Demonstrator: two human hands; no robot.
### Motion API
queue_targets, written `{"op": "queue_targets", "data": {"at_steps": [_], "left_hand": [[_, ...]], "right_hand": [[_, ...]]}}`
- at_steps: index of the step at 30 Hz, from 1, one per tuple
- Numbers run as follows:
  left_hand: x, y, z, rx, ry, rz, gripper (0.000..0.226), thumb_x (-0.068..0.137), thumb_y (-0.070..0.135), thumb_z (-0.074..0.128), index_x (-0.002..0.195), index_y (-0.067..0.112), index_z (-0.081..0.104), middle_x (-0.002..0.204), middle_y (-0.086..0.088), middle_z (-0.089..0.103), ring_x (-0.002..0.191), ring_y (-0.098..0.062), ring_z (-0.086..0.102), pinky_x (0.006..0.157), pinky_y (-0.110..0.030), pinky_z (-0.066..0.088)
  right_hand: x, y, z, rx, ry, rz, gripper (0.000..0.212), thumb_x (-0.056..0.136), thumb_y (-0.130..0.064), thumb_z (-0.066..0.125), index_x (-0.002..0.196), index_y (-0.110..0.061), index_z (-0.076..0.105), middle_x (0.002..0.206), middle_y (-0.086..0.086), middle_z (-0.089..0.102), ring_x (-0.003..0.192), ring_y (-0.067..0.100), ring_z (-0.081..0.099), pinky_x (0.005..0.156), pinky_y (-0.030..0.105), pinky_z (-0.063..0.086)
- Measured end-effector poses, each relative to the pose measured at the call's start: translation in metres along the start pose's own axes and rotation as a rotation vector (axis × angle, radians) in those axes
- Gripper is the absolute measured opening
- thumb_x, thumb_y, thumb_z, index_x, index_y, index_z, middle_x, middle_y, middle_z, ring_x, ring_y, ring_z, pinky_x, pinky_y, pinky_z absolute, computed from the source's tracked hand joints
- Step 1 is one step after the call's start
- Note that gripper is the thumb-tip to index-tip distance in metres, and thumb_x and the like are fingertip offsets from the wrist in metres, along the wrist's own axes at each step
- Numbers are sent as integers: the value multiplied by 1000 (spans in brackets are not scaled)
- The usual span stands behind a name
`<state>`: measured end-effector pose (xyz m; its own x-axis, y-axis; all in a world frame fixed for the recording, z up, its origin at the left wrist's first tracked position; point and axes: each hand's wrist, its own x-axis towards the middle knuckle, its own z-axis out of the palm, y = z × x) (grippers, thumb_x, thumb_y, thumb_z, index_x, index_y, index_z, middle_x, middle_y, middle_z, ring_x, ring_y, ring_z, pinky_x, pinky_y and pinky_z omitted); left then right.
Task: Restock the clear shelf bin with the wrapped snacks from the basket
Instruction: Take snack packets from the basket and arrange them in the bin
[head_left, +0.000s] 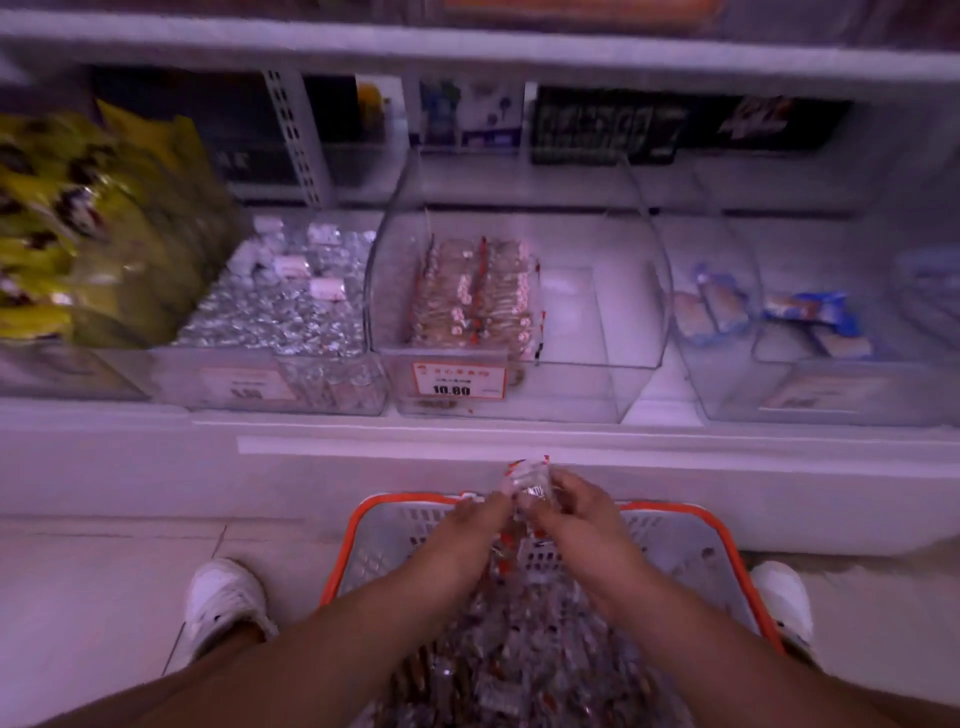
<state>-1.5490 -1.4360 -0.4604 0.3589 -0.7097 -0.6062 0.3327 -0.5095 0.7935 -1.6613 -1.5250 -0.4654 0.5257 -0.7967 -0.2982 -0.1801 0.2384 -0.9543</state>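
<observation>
Yellow bags (78, 234) left, foil candies (280, 306) beside, white shoes (226, 603) below
</observation>
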Motion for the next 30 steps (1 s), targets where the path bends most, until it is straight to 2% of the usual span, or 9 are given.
{"op": "queue_targets", "data": {"at_steps": [3, 7, 10, 13, 16, 19, 21, 24, 30], "left_hand": [[-41, 23, -2, -7, -7, 175, 16, 91, 23, 71, 96, 8, 68, 76, -7, 68, 64, -17, 63, 53, -23, 48], [-69, 36, 7, -149, 37, 239, 19, 90, -2, 62, 105, 10, 68, 82, -7, 74, 73, -21, 67, 68, -33, 51], [-75, 44, 25, -151, 33, 252, 18, 92, 5, 57, 106, 12, 66, 74, 0, 74, 68, -12, 69, 60, -24, 53], [-68, 46, 35, -113, 49, 274, 18, 100, 18, 48, 104, 10, 63, 94, -8, 74, 82, -14, 68, 73, -27, 53], [-60, 39, 28, -49, 165, 323, 17, 99, 39, 52, 105, 26, 60, 111, -3, 69, 100, -12, 67, 93, -32, 52], [-61, 46, 13, -36, 120, 322, 35, 82, 66, 60, 109, 45, 55, 109, 10, 68, 91, 9, 65, 74, -7, 48], [-62, 58, 6, -33, 72, 351, 62, 73, 78, 62, 127, 52, 44, 119, 20, 62, 93, 18, 61, 79, -6, 45], [-61, 68, -5, -62, 122, 581, 82, 79, 56, 73, 145, 50, 25, 125, 27, 56, 94, 14, 65, 72, -5, 47], [-72, 64, 1, -27, 185, 633, 52, 72, 34, 88, 118, 40, 66, 100, 16, 75, 89, 0, 71, 71, -7, 49]], "right_hand": [[-30, -46, 2, -29, -38, -133, 18, 93, -5, 62, 102, -13, 75, 100, 1, 77, 95, 14, 71, 91, 32, 54], [-57, -64, 2, 19, 47, -107, 13, 96, -16, 61, 101, -15, 72, 94, -2, 78, 91, 14, 72, 84, 32, 54], [-69, -63, 9, 286, 35, 36, 18, 95, -12, 59, 103, -13, 75, 94, 10, 77, 79, 21, 73, 66, 35, 57], [-67, -59, 15, 312, 20, 98, 22, 95, -14, 59, 102, -23, 78, 99, 14, 76, 87, 25, 73, 79, 42, 55], [-64, -59, 23, 222, -104, 129, 28, 92, -28, 64, 119, -28, 70, 116, 7, 73, 111, 21, 68, 103, 47, 49], [-62, -66, 30, 101, -183, 64, 34, 95, -20, 62, 127, -32, 64, 119, -3, 72, 114, 14, 66, 105, 45, 48], [-59, -75, 27, 2, -160, -31, 40, 96, -12, 61, 132, -29, 61, 119, -5, 72, 113, 12, 67, 103, 45, 51], [-53, -90, 20, -186, -152, -215, 50, 95, -14, 62, 139, -36, 52, 114, -8, 73, 102, 4, 68, 91, 35, 58], [-58, -85, 23, -622, -143, -460, 88, 80, -27, 62, 152, -36, 12, 129, -21, 44, 112, -12, 53, 93, 5, 40]]}}
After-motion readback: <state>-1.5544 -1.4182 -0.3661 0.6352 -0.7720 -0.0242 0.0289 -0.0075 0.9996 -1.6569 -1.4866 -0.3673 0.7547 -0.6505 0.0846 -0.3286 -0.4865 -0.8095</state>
